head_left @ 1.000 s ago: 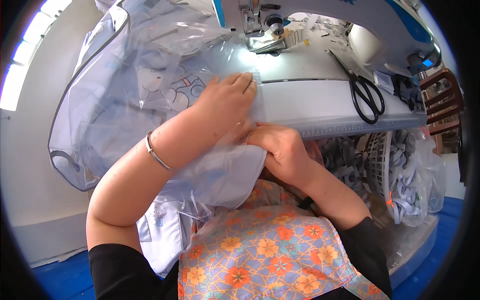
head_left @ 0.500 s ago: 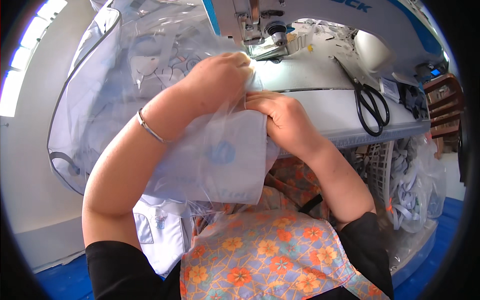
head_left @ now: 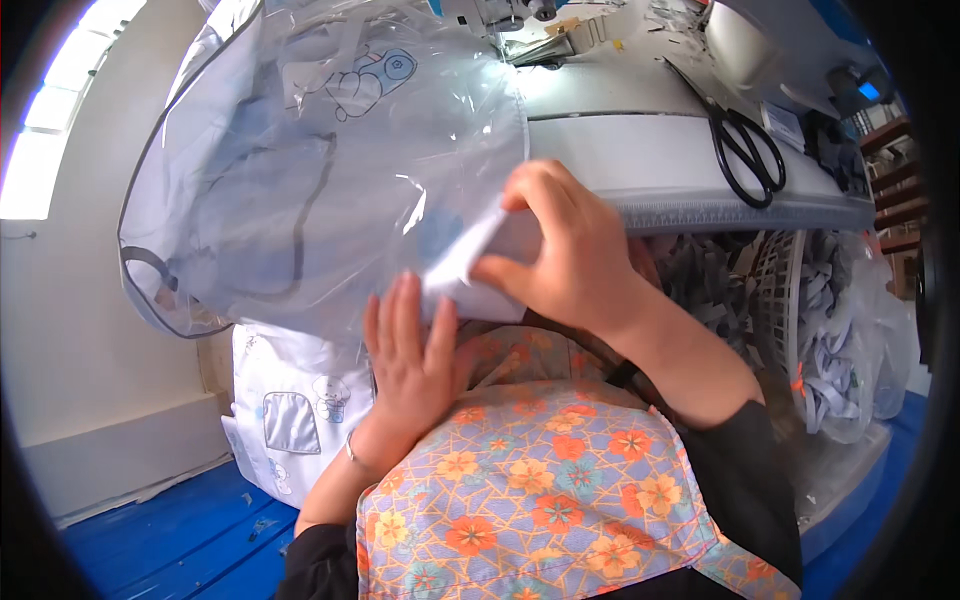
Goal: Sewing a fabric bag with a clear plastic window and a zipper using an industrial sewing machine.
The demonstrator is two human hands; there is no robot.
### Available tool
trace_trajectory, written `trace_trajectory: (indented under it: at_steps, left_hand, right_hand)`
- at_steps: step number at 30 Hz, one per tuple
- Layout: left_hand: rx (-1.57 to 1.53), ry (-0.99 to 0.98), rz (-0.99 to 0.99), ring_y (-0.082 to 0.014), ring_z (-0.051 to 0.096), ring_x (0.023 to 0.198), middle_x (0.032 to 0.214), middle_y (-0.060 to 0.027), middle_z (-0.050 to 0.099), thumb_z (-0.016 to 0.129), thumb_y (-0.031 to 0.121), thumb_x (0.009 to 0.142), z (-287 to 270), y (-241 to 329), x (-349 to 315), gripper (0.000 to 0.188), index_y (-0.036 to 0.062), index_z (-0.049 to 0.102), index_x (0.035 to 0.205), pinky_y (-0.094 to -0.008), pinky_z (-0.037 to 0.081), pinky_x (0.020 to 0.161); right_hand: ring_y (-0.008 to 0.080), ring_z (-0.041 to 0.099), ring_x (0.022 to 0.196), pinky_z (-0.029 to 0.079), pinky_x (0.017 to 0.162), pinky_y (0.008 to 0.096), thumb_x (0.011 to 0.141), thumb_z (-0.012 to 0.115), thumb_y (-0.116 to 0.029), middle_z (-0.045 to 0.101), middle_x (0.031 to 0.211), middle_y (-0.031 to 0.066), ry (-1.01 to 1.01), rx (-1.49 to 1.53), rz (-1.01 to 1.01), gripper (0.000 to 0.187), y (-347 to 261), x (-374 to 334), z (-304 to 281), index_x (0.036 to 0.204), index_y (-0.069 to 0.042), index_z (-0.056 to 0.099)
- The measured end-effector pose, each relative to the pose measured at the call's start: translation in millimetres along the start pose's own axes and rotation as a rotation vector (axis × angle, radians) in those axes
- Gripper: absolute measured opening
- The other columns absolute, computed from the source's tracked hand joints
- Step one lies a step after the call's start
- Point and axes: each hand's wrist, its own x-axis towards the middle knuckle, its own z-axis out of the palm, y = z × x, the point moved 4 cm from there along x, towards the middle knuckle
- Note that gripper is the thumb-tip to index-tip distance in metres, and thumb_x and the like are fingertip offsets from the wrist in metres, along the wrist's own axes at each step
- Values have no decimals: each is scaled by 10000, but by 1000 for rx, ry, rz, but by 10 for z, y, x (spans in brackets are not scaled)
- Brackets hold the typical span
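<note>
A broad sheet of clear plastic and white fabric (head_left: 390,180), with blue-toned cartoon prints, spreads across the table's left part and hangs over its front edge. At the sheet's right front corner, my right hand (head_left: 575,250) is curled with the fabric's turned-up edge between thumb and fingers. My left hand (head_left: 408,350) lies with fingers spread against the sheet's lower edge, near the lap, holding nothing. Beyond the hands is the sewing machine (head_left: 490,15), its needle area mostly cut off at the top.
Black-handled scissors (head_left: 745,155) lie on the table's right side. A clear ruler strip (head_left: 720,215) runs along the front edge. Below right stands a white basket (head_left: 780,290) beside a bag of fabric strips (head_left: 835,350). White printed cloth (head_left: 300,420) hangs at lower left.
Both hands have come away from the needle area toward the lap. My left hand dropped low and spread out; my right hand turned up the fabric's edge. The view shifted, lowering the sheet's prints.
</note>
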Motion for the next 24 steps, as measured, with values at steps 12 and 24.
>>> trace_trajectory:
  at_steps: [12, 24]
  left_hand:
    - [-47, 161, 262, -370, 611, 817, 860, -144, 638, 682, 52, 794, -1048, -411, 1162, 135, 19, 637, 917, -450, 495, 747]
    - [-204, -416, 345, -339, 591, 1147, 1260, -203, 574, 603, -10, 787, -449, -218, 199, 386, 25, 633, 1170, -430, 503, 915]
  right_hand:
    - [336, 618, 1134, 479, 976, 451, 800, 689, -241, 673, 1162, 191, -396, 112, -168, 464, -81, 79, 475, 1240, -101, 655]
    - [211, 712, 875, 550, 794, 356, 916, 638, -278, 737, 940, 134, -948, 513, 444, 293, -45, -1092, 729, 1067, -45, 732]
